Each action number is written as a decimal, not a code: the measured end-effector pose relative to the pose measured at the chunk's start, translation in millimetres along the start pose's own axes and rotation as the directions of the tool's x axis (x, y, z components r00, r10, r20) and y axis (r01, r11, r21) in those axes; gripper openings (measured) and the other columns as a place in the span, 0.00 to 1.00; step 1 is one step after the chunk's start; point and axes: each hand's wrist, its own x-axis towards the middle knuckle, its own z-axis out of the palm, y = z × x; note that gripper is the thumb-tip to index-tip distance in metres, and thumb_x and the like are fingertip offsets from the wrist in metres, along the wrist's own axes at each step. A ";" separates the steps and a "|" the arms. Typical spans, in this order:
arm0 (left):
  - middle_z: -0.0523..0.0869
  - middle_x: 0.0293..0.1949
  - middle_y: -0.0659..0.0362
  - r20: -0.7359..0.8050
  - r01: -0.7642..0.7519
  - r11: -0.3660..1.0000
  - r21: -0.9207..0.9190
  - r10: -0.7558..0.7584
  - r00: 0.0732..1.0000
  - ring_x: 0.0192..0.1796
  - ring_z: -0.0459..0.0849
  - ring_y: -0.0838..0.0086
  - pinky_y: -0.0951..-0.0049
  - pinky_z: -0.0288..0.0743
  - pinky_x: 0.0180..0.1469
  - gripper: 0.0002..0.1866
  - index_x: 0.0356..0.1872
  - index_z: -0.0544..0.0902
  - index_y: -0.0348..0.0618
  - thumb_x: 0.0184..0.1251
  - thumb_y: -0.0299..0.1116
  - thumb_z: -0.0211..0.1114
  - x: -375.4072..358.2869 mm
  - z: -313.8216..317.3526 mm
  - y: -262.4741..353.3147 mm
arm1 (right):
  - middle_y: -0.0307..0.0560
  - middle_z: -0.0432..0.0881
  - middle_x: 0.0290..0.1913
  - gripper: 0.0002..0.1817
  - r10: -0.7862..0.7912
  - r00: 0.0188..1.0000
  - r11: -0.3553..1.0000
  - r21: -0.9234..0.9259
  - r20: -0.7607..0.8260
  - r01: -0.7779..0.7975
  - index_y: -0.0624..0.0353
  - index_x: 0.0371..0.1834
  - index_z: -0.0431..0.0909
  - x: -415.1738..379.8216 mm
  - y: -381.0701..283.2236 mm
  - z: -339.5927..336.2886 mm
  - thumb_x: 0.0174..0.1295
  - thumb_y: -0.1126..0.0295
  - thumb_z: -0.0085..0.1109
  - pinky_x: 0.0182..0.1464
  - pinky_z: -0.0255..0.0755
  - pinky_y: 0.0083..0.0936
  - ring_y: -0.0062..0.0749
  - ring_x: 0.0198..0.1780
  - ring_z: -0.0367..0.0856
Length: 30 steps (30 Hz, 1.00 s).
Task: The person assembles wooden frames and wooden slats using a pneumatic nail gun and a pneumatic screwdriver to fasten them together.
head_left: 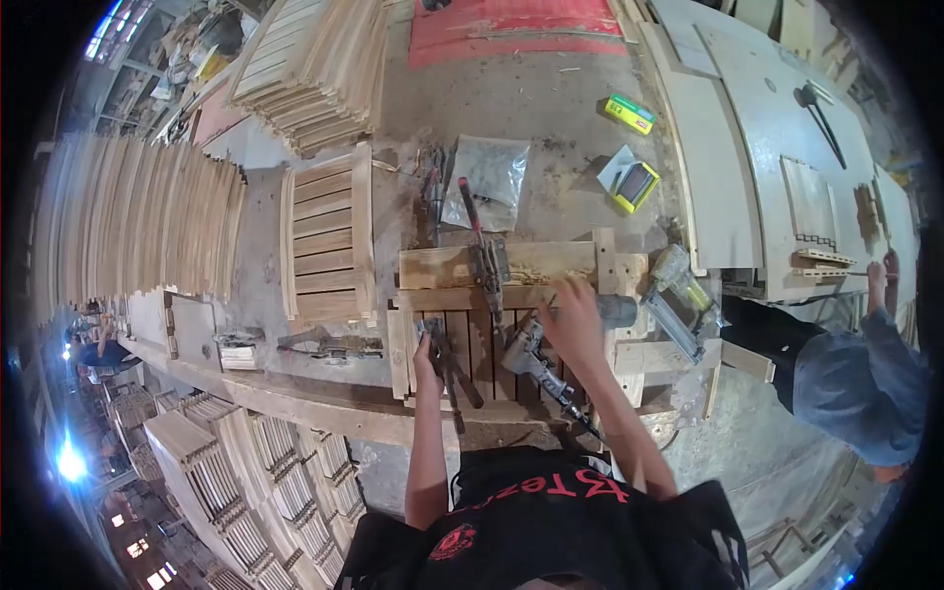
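My left hand (426, 362) is closed around dark-handled pliers (450, 364), at the left part of a slatted wooden panel (482, 359). My right hand (573, 320) is over the panel's right side, beside a nail gun (536, 364) lying on the slats; its fingers are bent, and whether they touch anything I cannot make out. Between the hands, a tool with a red handle (469, 202) rests across the wooden bar (433, 267) behind the panel. A second nail gun (674, 300) lies on the right.
Slat stacks (138, 216) and a finished slatted panel (329, 236) stand on the left. A plastic bag (487, 177), a yellow-green box (629, 114) and an open yellow box (636, 187) lie farther back. Another person (855, 383) stands at the right table.
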 end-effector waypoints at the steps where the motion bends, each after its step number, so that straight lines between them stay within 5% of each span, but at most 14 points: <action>1: 0.88 0.33 0.56 0.132 -0.043 0.999 0.024 0.040 0.990 0.28 0.83 0.72 0.71 0.77 0.31 0.20 0.45 0.81 0.45 0.72 0.51 0.55 -4.5 -3.5 3.0 | 0.57 0.75 0.56 0.21 -0.175 0.984 0.985 0.007 -0.044 0.175 0.62 0.51 0.75 31.7 -10.5 13.9 0.52 0.75 0.62 0.58 0.70 0.41 0.54 0.58 0.72; 3: 0.88 0.34 0.56 0.207 -0.168 0.980 0.104 0.144 0.968 0.28 0.83 0.72 0.71 0.78 0.32 0.19 0.45 0.81 0.44 0.72 0.50 0.54 -10.4 -6.7 2.7 | 0.52 0.74 0.60 0.21 -0.595 0.803 0.800 -0.068 0.030 0.595 0.59 0.54 0.75 97.1 -42.0 21.4 0.54 0.75 0.58 0.62 0.68 0.39 0.51 0.63 0.69; 6: 0.88 0.35 0.54 0.200 -0.103 0.994 0.023 0.096 0.975 0.30 0.85 0.71 0.71 0.79 0.34 0.21 0.46 0.82 0.40 0.72 0.48 0.54 -5.1 -17.9 -7.6 | 0.46 0.77 0.58 0.21 -0.809 0.435 0.249 -0.440 0.396 0.863 0.53 0.53 0.79 169.4 -53.8 63.1 0.53 0.67 0.60 0.71 0.58 0.43 0.42 0.63 0.72; 9: 0.88 0.35 0.52 0.182 -0.097 0.991 -0.090 0.112 0.977 0.30 0.86 0.68 0.70 0.79 0.35 0.20 0.48 0.82 0.37 0.71 0.45 0.56 0.2 -17.0 -11.8 | 0.43 0.85 0.39 0.10 -0.417 0.276 -0.058 -0.329 0.866 0.943 0.51 0.34 0.88 207.4 -32.0 96.5 0.55 0.64 0.58 0.71 0.56 0.45 0.41 0.52 0.80; 10: 0.88 0.35 0.51 0.165 -0.121 0.985 -0.123 0.141 0.976 0.30 0.86 0.67 0.69 0.79 0.34 0.20 0.48 0.82 0.36 0.71 0.44 0.56 -1.6 -15.2 -12.1 | 0.47 0.85 0.35 0.10 -0.395 0.278 0.122 -0.250 0.876 0.960 0.53 0.33 0.86 222.0 -16.9 120.8 0.57 0.64 0.56 0.68 0.58 0.43 0.41 0.46 0.82; 11: 0.88 0.35 0.51 0.147 -0.145 0.976 -0.165 0.170 0.974 0.30 0.86 0.66 0.68 0.80 0.33 0.19 0.48 0.82 0.36 0.72 0.43 0.56 -1.5 -13.3 -13.5 | 0.47 0.85 0.33 0.10 -0.534 0.420 0.262 -0.329 0.734 0.907 0.52 0.30 0.86 218.4 -6.6 120.2 0.57 0.65 0.55 0.58 0.68 0.42 0.41 0.41 0.84; 12: 0.88 0.35 0.51 0.176 -0.149 0.964 -0.220 0.190 0.966 0.30 0.87 0.65 0.67 0.80 0.31 0.19 0.48 0.82 0.36 0.72 0.42 0.56 1.0 -13.7 -13.5 | 0.47 0.85 0.30 0.08 -0.456 0.467 0.323 -0.348 0.758 0.880 0.51 0.27 0.86 214.5 -19.0 106.3 0.55 0.66 0.56 0.46 0.74 0.42 0.40 0.35 0.84; 13: 0.88 0.34 0.50 0.206 -0.144 0.953 -0.268 0.203 0.957 0.30 0.87 0.65 0.67 0.80 0.29 0.18 0.48 0.81 0.35 0.72 0.42 0.56 3.7 -17.6 -14.1 | 0.44 0.85 0.27 0.07 -0.406 0.320 0.147 -0.284 0.856 0.947 0.50 0.24 0.86 205.5 -33.1 78.6 0.53 0.66 0.59 0.37 0.75 0.43 0.41 0.31 0.84; 16: 0.87 0.33 0.51 0.158 -0.109 0.920 -0.376 0.180 0.971 0.32 0.87 0.63 0.65 0.80 0.26 0.19 0.49 0.80 0.37 0.73 0.43 0.54 -5.6 -17.1 -6.4 | 0.44 0.84 0.24 0.06 -0.463 0.199 0.093 -0.176 0.864 0.980 0.47 0.21 0.86 172.9 -76.7 1.3 0.48 0.65 0.60 0.32 0.72 0.40 0.39 0.31 0.85; 19: 0.87 0.33 0.50 0.325 -0.063 0.950 -0.305 0.166 0.931 0.31 0.87 0.62 0.63 0.82 0.26 0.19 0.49 0.80 0.39 0.73 0.45 0.52 15.7 -37.5 -14.1 | 0.47 0.86 0.27 0.07 -0.229 0.250 0.089 -0.236 0.941 0.968 0.49 0.25 0.88 146.5 -120.7 -52.0 0.50 0.64 0.60 0.36 0.75 0.43 0.41 0.35 0.87; 21: 0.86 0.33 0.50 0.320 -0.084 0.902 -0.424 0.236 0.917 0.31 0.87 0.62 0.61 0.84 0.27 0.20 0.49 0.80 0.39 0.73 0.46 0.51 22.3 -31.5 -19.5 | 0.49 0.87 0.30 0.16 -0.011 0.306 0.115 -0.303 0.952 0.946 0.51 0.26 0.88 134.1 -170.8 -76.5 0.58 0.53 0.59 0.37 0.76 0.42 0.42 0.35 0.87; 23: 0.86 0.34 0.50 0.328 -0.131 0.869 -0.477 0.314 0.891 0.31 0.87 0.62 0.60 0.85 0.28 0.21 0.47 0.80 0.38 0.74 0.47 0.51 16.2 -31.0 -17.8 | 0.48 0.86 0.27 0.19 -0.055 0.305 0.091 -0.299 0.951 0.950 0.51 0.25 0.87 133.3 -201.5 -87.7 0.57 0.48 0.59 0.36 0.76 0.41 0.42 0.32 0.86; 26: 0.85 0.43 0.49 0.136 -0.287 0.943 -0.167 0.311 0.941 0.37 0.87 0.66 0.64 0.83 0.37 0.22 0.51 0.81 0.37 0.75 0.47 0.50 2.8 -30.6 -5.8 | 0.50 0.83 0.21 0.26 -0.171 0.322 0.086 -0.312 0.931 0.946 0.52 0.23 0.87 151.6 -238.4 -77.7 0.54 0.39 0.58 0.34 0.75 0.42 0.47 0.29 0.84; 30: 0.85 0.43 0.49 0.291 0.004 0.922 -0.388 0.118 0.949 0.33 0.86 0.67 0.69 0.82 0.38 0.21 0.53 0.81 0.38 0.75 0.45 0.51 18.1 -33.7 -14.8 | 0.53 0.79 0.17 0.29 -0.364 0.390 0.260 -0.310 0.846 0.915 0.56 0.17 0.84 168.7 -283.9 -37.7 0.52 0.38 0.62 0.30 0.72 0.42 0.48 0.24 0.81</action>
